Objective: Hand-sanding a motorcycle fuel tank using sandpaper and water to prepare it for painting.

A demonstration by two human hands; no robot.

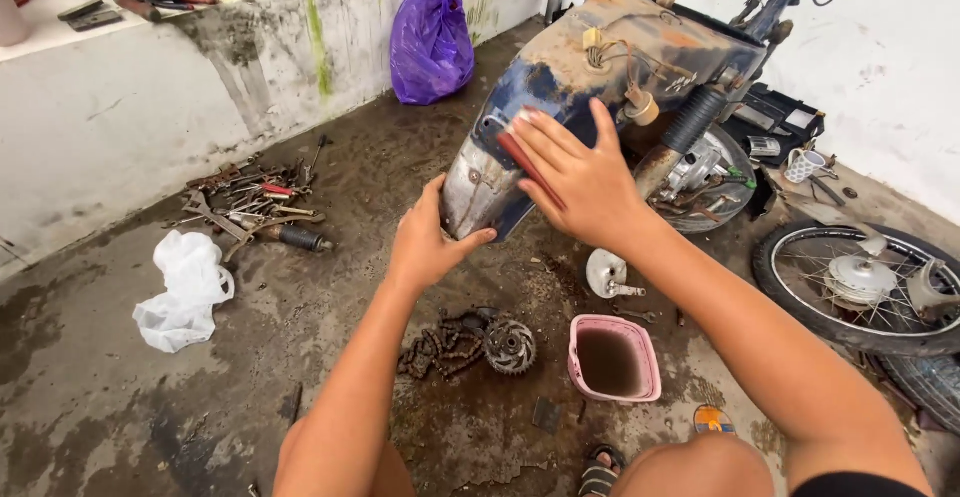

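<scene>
While the left hand [425, 242] grips the lower edge of the blue motorcycle fender [520, 137] at frame centre, the right hand [580, 182] lies flat and open on it. Below sit a greasy chain [445, 347], sprocket [510, 345] and pink tub [613, 359].

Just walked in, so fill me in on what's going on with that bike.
A person crouches on a stained concrete floor with both hands on the rear fender of a stripped motorbike. The left hand grips its lower edge; the right hand lies flat on a red-handled tool pressed against the fender. Below sit a greasy chain and sprocket and a pink tub of dark liquid; a loose wheel lies to the right.
</scene>
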